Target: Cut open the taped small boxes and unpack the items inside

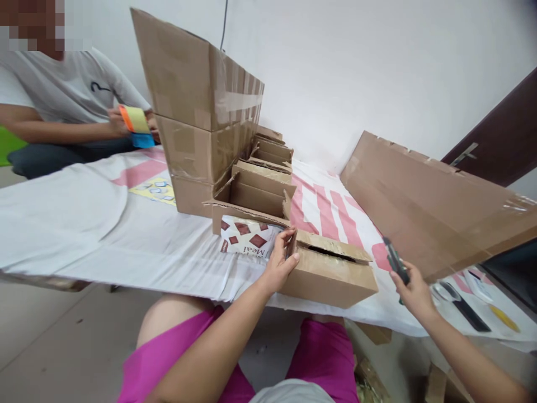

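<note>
A small cardboard box (331, 280) lies at the table's front edge, a dark slit open along its top between two flaps. My left hand (280, 262) grips its left end, with thumb and fingers on the cardboard. To the right of the box, my right hand (413, 288) is closed around a dark utility knife (395, 261), which is held clear of the box and points up and away. A white packet with red diamonds (247, 237) lies left of my left hand, against an open carton (255, 204).
Tall stacked cartons (188, 106) rise at the left, with open boxes beside them. A large cardboard sheet (436, 207) leans at the right. Near the right edge lie a black strap (472, 313) and a yellow object (504, 318). A person (71, 106) sits at far left, holding colored tape rolls.
</note>
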